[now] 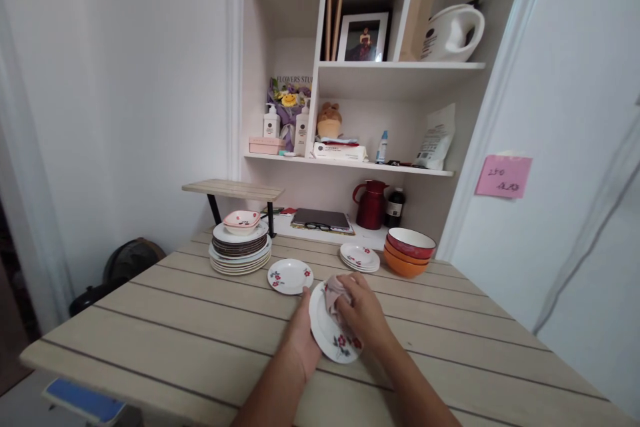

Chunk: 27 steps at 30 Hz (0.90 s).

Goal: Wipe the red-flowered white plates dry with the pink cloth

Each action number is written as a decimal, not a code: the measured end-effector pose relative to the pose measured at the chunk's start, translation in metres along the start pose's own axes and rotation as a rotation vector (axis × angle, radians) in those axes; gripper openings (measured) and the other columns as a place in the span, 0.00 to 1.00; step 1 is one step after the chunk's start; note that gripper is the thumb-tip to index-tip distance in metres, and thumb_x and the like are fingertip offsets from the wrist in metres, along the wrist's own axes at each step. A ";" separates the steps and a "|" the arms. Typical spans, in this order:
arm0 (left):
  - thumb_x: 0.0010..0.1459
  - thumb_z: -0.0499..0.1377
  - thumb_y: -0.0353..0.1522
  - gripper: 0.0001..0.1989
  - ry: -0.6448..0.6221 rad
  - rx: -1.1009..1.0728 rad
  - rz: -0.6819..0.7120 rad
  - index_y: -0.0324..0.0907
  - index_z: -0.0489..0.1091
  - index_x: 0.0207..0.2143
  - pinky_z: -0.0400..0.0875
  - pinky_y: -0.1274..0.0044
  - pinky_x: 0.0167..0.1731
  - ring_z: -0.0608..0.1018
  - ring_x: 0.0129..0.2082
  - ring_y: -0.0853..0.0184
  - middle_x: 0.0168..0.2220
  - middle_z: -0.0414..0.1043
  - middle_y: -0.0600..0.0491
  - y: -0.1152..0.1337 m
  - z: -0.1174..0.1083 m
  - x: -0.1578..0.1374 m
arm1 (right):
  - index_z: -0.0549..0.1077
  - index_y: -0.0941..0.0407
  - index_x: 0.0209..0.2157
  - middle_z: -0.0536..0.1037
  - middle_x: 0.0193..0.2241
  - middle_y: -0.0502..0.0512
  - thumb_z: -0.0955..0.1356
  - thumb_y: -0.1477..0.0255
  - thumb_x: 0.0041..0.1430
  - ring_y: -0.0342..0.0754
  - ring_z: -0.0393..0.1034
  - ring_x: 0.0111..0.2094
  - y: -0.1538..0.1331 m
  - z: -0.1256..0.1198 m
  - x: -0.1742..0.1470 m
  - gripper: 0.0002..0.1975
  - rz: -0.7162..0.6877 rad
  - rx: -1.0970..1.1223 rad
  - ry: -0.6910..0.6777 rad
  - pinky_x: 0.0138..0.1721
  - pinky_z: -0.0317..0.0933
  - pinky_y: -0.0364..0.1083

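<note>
A white plate with red flowers [327,335] is tilted up above the wooden table, gripped at its left edge by my left hand [303,333]. My right hand [364,310] is closed on a pinkish cloth [336,295] and presses it against the plate's upper face. Just behind, a second flowered plate [290,276] lies flat on the table. Farther back to the right sits a small stack of similar flowered plates [360,257]. The fingers of my left hand under the plate are hidden.
At the left stands a tall stack of plates [241,261] topped by small square bowls [241,221]. Red and orange bowls [407,253] are nested at the right. Behind are a wooden riser [233,189], a red jug [371,205], a dark bottle [395,208] and a laptop [321,219].
</note>
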<state>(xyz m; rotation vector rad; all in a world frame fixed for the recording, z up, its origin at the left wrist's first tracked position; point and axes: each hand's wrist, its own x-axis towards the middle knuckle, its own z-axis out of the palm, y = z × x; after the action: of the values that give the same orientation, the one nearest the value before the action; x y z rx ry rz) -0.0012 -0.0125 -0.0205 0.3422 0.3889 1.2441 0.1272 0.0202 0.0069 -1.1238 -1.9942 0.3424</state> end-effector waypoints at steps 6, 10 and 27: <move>0.57 0.56 0.49 0.32 0.063 0.050 -0.028 0.37 0.67 0.57 0.65 0.64 0.53 0.76 0.51 0.52 0.49 0.76 0.42 0.002 0.005 -0.008 | 0.73 0.54 0.38 0.70 0.35 0.52 0.62 0.80 0.45 0.47 0.67 0.35 0.021 -0.028 -0.005 0.18 0.086 -0.157 -0.234 0.38 0.58 0.44; 0.58 0.55 0.48 0.31 0.041 0.037 0.002 0.35 0.68 0.55 0.66 0.65 0.52 0.77 0.50 0.53 0.47 0.77 0.41 0.002 0.006 -0.008 | 0.73 0.53 0.33 0.72 0.34 0.50 0.63 0.81 0.39 0.48 0.67 0.36 0.007 -0.036 -0.012 0.17 -0.064 -0.028 -0.486 0.39 0.59 0.44; 0.61 0.53 0.47 0.30 0.149 0.109 0.006 0.35 0.67 0.56 0.67 0.68 0.51 0.77 0.49 0.56 0.48 0.77 0.42 0.001 0.008 -0.007 | 0.73 0.55 0.41 0.71 0.38 0.57 0.63 0.77 0.51 0.49 0.67 0.36 0.024 -0.017 0.007 0.15 0.162 -0.194 -0.168 0.39 0.58 0.46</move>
<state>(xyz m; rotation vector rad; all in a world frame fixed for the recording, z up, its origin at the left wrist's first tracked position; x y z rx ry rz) -0.0004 -0.0193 -0.0125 0.3448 0.5853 1.2613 0.1527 0.0366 0.0077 -1.4245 -2.1236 0.3416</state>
